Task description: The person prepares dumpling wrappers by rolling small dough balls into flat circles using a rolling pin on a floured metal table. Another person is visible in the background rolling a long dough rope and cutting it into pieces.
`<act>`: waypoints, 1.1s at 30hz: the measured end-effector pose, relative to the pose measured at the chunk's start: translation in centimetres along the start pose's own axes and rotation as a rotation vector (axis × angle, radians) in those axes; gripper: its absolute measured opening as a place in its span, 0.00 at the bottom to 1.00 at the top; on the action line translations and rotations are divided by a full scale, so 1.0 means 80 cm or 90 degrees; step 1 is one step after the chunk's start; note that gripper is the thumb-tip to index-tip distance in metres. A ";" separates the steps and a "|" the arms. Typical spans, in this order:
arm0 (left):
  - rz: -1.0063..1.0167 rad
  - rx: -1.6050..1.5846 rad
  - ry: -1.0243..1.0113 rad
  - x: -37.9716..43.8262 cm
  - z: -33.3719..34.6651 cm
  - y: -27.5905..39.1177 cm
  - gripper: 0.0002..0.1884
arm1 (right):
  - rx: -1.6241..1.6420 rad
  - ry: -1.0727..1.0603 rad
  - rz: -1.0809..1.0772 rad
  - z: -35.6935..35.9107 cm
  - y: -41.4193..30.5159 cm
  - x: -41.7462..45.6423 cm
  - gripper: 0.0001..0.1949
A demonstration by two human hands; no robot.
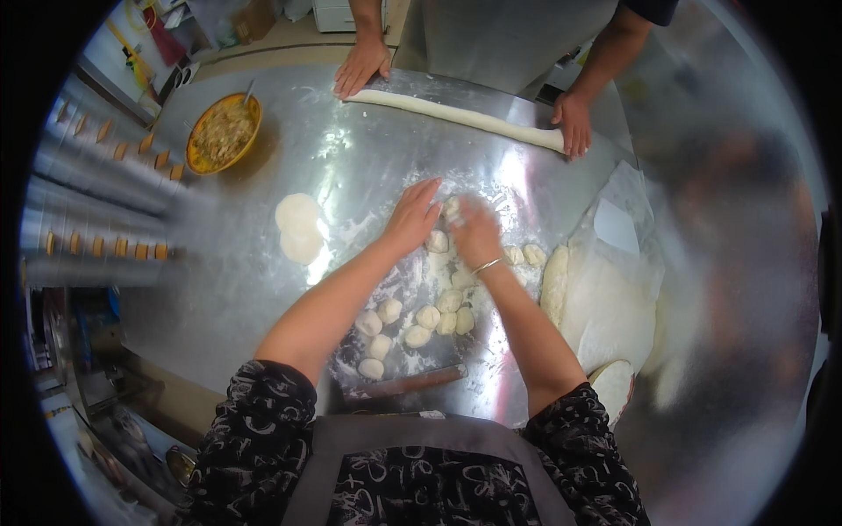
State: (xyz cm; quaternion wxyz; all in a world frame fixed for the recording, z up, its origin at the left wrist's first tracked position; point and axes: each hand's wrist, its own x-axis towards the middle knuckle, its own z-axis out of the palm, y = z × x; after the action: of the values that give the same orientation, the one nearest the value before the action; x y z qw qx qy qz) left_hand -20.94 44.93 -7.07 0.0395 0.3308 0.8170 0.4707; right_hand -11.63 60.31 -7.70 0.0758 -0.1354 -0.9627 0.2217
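My left hand [414, 214] lies low over the floured metal table, its fingers together and nearly straight, beside a small dough piece [437, 241]. Blurred by motion, my right hand [475, 227] is at another dough piece [452, 208]; whether its fingers grip it cannot be told. Several dough pieces [427, 317] lie between my forearms, and a few more [523, 255] are to the right of my right wrist. Two flat dough rounds [300, 227] overlap at the left. A wooden rolling pin [411, 382] rests near the table edge close to my body.
Across the metal table [217, 263], a co-worker's hands [363, 66] press the ends of a long dough rope [460, 116]. A bowl of filling [223, 133] with a utensil stands at the far left. Plastic-covered dough [612, 289] and a bowl of flour [613, 388] are at the right.
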 end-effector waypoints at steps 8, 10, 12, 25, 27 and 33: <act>-0.002 0.070 -0.105 -0.066 -0.003 0.004 0.25 | -0.016 -0.043 -0.027 -0.053 0.031 -0.060 0.28; 0.079 0.042 -0.303 -0.107 -0.005 0.060 0.27 | -0.178 0.056 0.106 -0.079 0.097 -0.062 0.26; 0.257 0.108 -0.309 -0.147 -0.025 0.082 0.26 | -0.228 -0.019 0.071 -0.071 0.114 -0.101 0.27; 0.219 0.175 -0.283 -0.219 -0.067 0.086 0.27 | -0.024 -0.057 0.029 -0.054 0.029 -0.233 0.32; 0.201 0.192 -0.364 -0.239 -0.083 0.076 0.29 | -0.061 -0.203 -0.093 -0.043 -0.053 -0.256 0.33; 0.021 0.268 -0.166 -0.240 -0.140 0.043 0.31 | 0.022 -0.161 -0.023 -0.054 -0.042 -0.191 0.35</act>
State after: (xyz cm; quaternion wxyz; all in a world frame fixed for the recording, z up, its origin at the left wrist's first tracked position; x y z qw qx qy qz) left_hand -8.45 26.69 -2.87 0.0670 0.4027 0.8797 0.2440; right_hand 3.07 54.68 -3.67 -0.0402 -0.0873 -0.9629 0.2523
